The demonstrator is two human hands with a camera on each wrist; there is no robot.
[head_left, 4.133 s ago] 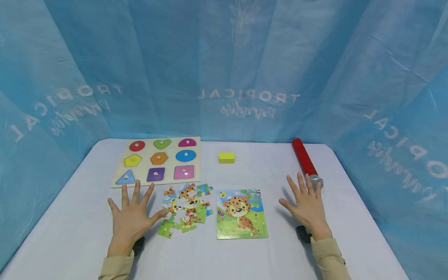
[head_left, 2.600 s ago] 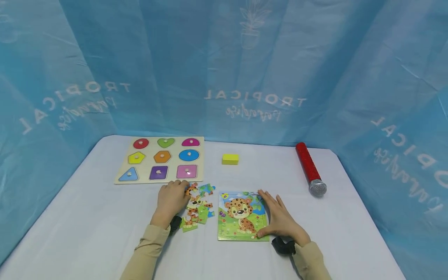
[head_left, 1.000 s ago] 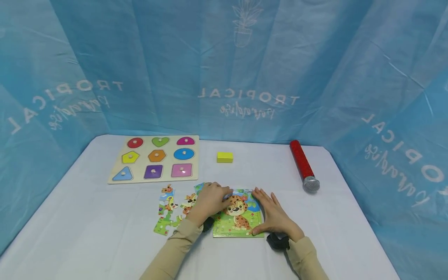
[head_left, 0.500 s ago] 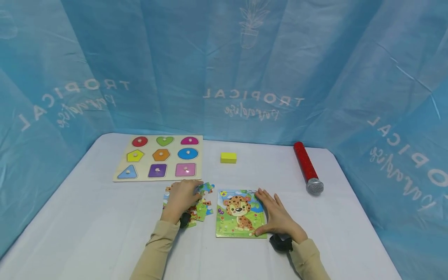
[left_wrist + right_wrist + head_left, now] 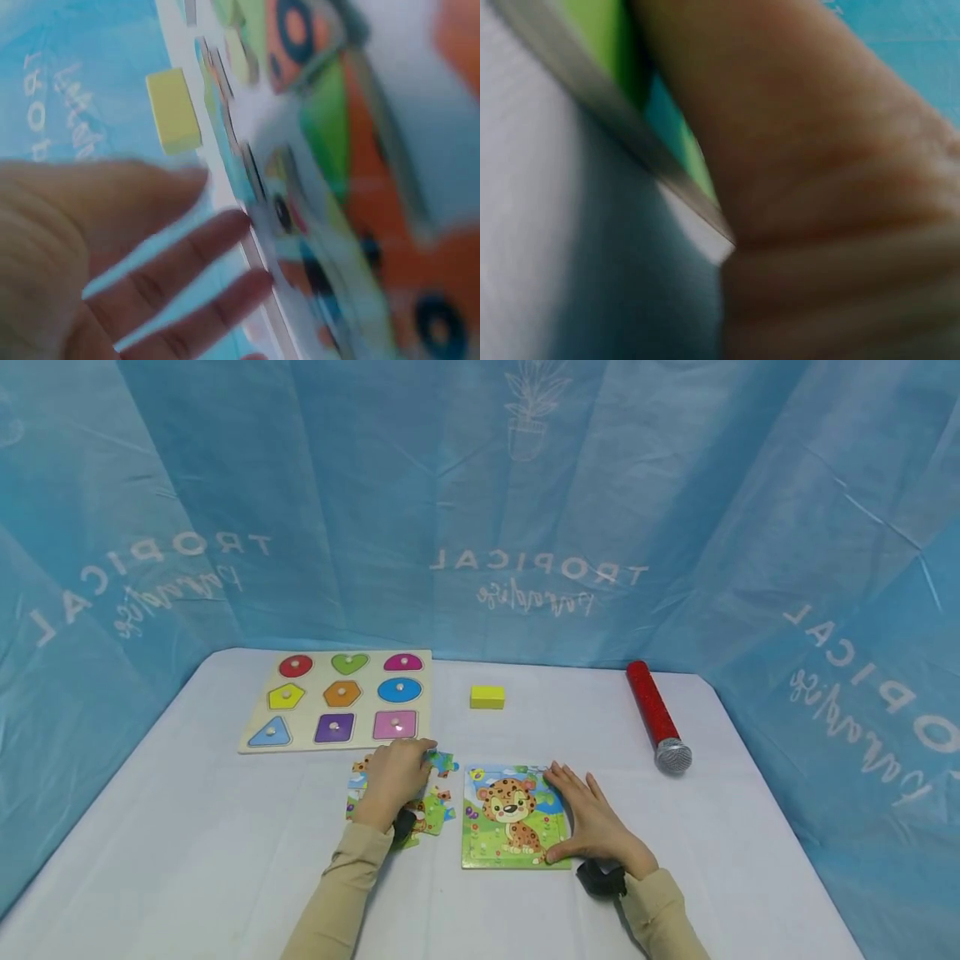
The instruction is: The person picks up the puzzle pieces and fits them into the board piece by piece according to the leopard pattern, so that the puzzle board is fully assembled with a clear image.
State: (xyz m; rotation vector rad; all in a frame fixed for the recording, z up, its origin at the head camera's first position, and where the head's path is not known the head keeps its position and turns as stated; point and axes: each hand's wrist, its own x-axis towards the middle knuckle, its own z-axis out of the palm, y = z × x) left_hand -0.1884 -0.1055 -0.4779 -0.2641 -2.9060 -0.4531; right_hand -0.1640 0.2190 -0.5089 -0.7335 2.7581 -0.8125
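Note:
In the head view, my left hand (image 5: 392,781) is over the loose jigsaw pieces (image 5: 435,818) left of centre and covers many of them. The left wrist view shows the thumb and fingers (image 5: 187,247) apart, fairly straight, with nothing visible between them. To the right lies a square puzzle board (image 5: 487,843) with a leopard picture. My right hand (image 5: 598,827) rests at its right side, fingers at the far right corner and thumb near the front right corner. The right wrist view is blurred; part of the hand (image 5: 795,135) hides much of the board edge (image 5: 622,135).
A peg puzzle board (image 5: 315,714) with coloured shapes lies at the back left, just behind the loose pieces. A yellow block (image 5: 487,697) sits at the back middle. A red microphone (image 5: 654,710) with a silver head lies at the back right. Blue curtain (image 5: 525,510) encloses the white table.
Both hands came down from a spread pose. My left hand went to the pieces, crossed to the board's left part, then returned over the pieces. My right hand has stayed at the board's right side.

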